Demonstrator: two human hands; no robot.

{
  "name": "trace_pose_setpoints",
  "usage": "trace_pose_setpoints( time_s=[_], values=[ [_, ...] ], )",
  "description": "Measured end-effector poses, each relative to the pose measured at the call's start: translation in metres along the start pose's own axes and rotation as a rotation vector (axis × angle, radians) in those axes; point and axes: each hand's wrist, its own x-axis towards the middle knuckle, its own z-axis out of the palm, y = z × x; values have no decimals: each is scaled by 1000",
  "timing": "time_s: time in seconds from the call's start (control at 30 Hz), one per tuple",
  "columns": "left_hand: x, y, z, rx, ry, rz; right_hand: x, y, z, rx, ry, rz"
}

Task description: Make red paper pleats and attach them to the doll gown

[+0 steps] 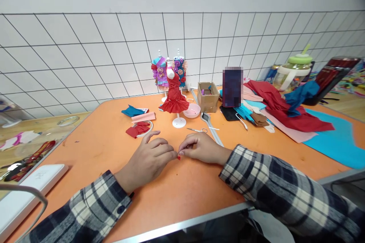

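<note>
Between my two hands, just above the orange table, is a tiny piece of red paper (179, 157). The fingertips of my right hand (201, 148) are pinched on it. My left hand (151, 157) meets it from the other side with its fingertips closed, the index finger raised; its thumb is hidden. Beyond my hands stands a small mannequin (174, 93) in a red crinkled dress, on a white round base. A pair of small scissors (197, 130) lies near my right hand. Red crinkled paper (139, 129) lies beyond my left hand, by a white ring.
Two more dressed mannequins (160, 72) stand behind. A pink bowl (191, 111), a cardboard box (208, 97) and a propped phone (232, 87) are at the back. Coloured crepe paper (293, 112), a lidded bottle (295, 72) and a dark red tumbler (330, 78) crowd the right. A white power bank-like block (31, 197) sits left.
</note>
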Motion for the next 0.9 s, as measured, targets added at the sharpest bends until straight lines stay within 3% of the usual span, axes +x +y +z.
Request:
trace_pose_setpoints(
  time_s=[0.07,0.23,0.5,0.63,0.73,0.83,0.9],
  values=[
    [1,0,1,-22,-35,14,0,1,-2,-161,27,-124],
    [4,3,4,-43,-131,4,-3,3,-4,-354,2,-274],
    [5,10,8,-26,-113,-161,-8,-8,2,-712,63,-403],
    [8,15,13,-63,-66,-356,-12,-13,6,-1001,118,-513],
    [9,13,20,-364,-21,-641,-15,-17,7,-1141,120,-603],
    [9,5,24,-765,71,-924,-18,-20,8,-1072,196,-639],
    [9,2,23,-874,138,-987,-17,-20,8,-875,282,-588]
  ],
)
